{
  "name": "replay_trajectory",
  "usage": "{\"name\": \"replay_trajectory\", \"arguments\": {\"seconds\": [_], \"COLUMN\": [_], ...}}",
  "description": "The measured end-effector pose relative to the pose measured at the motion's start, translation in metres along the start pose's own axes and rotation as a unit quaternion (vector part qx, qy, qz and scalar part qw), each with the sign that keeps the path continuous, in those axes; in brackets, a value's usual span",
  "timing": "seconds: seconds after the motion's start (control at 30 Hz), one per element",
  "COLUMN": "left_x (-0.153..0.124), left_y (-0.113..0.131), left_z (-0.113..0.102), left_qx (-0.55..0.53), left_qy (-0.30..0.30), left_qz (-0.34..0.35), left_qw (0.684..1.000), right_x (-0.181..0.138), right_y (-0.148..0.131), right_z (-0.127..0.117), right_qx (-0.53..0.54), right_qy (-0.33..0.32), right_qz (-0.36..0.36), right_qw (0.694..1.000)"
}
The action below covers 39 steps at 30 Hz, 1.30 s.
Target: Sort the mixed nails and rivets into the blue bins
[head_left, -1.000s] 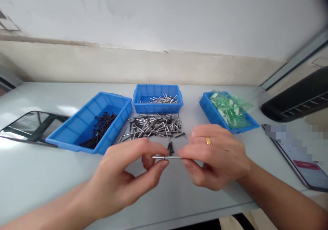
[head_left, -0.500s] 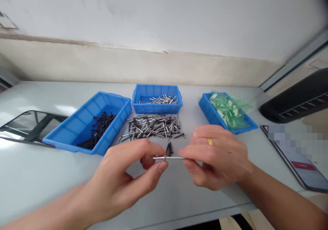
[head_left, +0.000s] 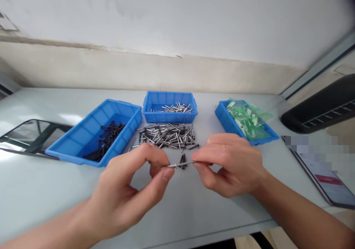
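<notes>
Rivet is up off the table, between the two hands, in front of the pile. Left hand: thumb and index clamped on the rivet's left end, just beside the flange. Right hand: thumb and index pinched on the far end of the thin pin, other fingers curled, ring on one. Rivet lies crosswise, right end slightly higher in view; pin bare between the two grips

Few dark screws on the table, just past the rivet; pin crosses in front of them in view. Pile behind: silver rivets and dark screws mixed, right in front of the middle bin, which holds silver rivets. Left bin has dark screws, sits angled. Right bin full of green packets, beyond the right hand

Edges: black-framed panel partly behind left bin; phone, screen lit, right of the right hand; black bottle behind it
</notes>
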<state>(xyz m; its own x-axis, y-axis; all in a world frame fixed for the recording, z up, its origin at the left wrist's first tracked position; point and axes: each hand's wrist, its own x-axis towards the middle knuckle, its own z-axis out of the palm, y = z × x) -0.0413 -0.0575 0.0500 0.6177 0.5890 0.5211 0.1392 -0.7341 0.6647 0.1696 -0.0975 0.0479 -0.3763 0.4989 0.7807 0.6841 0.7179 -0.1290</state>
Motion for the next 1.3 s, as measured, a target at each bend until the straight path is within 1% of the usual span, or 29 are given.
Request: {"name": "replay_trajectory", "arguments": {"seconds": [0.13, 0.27, 0.33, 0.5, 0.7, 0.83, 0.97, 1.03, 1.1, 1.2, 1.3], "left_x": [-0.0004, -0.0016, -0.0017, -0.0013, -0.0013, -0.0021, -0.0019, -0.0009, 0.0008, 0.0041, 0.0057], "left_y": [0.0024, 0.0023, 0.0023, 0.0034, 0.0004, -0.0007, 0.0002, 0.0009, 0.0012, 0.0004, -0.0018], "left_z": [-0.0001, -0.0005, -0.0002, -0.0001, -0.0001, 0.0001, 0.0009, 0.0013, 0.0016, 0.0025, 0.0043], "left_qx": [0.037, 0.047, 0.047, 0.036, -0.007, -0.004, 0.01, 0.02, 0.028, 0.043, 0.045], "left_qy": [0.026, 0.022, 0.023, 0.034, -0.011, -0.014, 0.003, 0.02, 0.028, 0.005, -0.034], "left_qz": [-0.032, -0.015, -0.008, 0.005, 0.028, 0.032, 0.024, 0.006, -0.017, -0.045, -0.051], "left_qw": [0.998, 0.999, 0.999, 0.999, 1.0, 0.999, 1.0, 1.0, 0.999, 0.998, 0.997], "right_x": [-0.0012, -0.0027, -0.003, -0.0019, -0.0025, -0.0027, -0.0023, -0.0019, -0.0014, -0.0014, -0.0023], "right_y": [0.0, 0.0013, 0.002, 0.0033, 0.0022, 0.0008, 0.0022, 0.0033, 0.0039, 0.0035, 0.0017], "right_z": [0.0024, 0.0044, 0.0044, 0.0045, 0.0088, 0.0099, 0.0091, 0.0082, 0.007, 0.0054, 0.0052], "right_qx": [0.01, 0.027, 0.024, 0.004, 0.01, 0.007, 0.001, 0.003, 0.002, 0.0, 0.022], "right_qy": [0.003, 0.009, -0.001, -0.051, -0.138, -0.163, -0.157, -0.136, -0.1, -0.054, -0.036], "right_qz": [0.016, 0.025, 0.02, -0.014, -0.003, -0.009, 0.0, 0.002, 0.0, -0.006, -0.009], "right_qw": [1.0, 0.999, 1.0, 0.999, 0.99, 0.986, 0.988, 0.991, 0.995, 0.999, 0.999]}}
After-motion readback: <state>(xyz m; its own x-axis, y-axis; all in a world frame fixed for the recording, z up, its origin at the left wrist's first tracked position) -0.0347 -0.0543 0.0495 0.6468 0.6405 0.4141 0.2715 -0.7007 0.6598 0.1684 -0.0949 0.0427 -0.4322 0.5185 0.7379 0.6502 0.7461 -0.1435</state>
